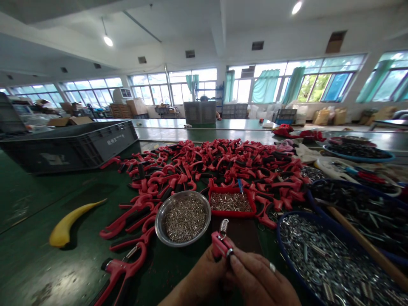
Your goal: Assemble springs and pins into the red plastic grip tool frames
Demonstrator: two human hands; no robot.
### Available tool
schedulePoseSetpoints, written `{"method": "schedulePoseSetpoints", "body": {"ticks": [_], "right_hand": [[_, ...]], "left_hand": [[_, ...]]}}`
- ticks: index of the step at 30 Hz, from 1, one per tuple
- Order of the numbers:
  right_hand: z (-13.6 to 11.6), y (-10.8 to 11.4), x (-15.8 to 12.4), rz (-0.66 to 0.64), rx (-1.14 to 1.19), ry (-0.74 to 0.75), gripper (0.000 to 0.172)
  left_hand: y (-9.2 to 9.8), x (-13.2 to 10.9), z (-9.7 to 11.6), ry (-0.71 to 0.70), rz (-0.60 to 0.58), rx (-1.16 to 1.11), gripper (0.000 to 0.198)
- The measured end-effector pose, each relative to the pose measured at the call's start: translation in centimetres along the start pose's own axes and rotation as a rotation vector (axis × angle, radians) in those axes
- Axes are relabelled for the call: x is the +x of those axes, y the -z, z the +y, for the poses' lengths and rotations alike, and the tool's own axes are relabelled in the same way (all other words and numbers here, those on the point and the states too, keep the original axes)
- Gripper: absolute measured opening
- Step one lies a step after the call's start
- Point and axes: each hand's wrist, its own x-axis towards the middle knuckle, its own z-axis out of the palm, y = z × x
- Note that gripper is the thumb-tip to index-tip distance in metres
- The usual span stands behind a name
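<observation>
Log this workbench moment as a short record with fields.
hands: left hand and right hand both grip a red handle piece
on the piece: a coil spring sticks up from its top
nearest: a steel bowl of small metal pins, and a red tray of similar pins
to the right: a blue-rimmed bowl of metal washers
beyond: a large heap of red-and-black handle pieces
rest: a grey plastic crate and a yellow horn-shaped piece on the green workbench
</observation>
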Motion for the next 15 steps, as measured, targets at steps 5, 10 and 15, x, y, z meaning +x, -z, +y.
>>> {"method": "schedulePoseSetpoints", "body": {"ticks": [5,10,15], "right_hand": [[0.7,-1.8,-1.1,0.044,-0.010,-0.251,0.024],[1.6,-2.4,-3.3,-0.039,-0.097,-0.280,0.026],[1.6,-1.6,-2.3,-0.317,0.390,-0.727,0.036]], "left_hand": [[-1.2,0.7,-0.2,0.035,0.241,0.016,0.043],[-1.8,0.6,-0.1,0.054,0.360,0.161,0.049],[-1.8,0.3,-0.7,0.021,0.391,0.365,0.050]]}}
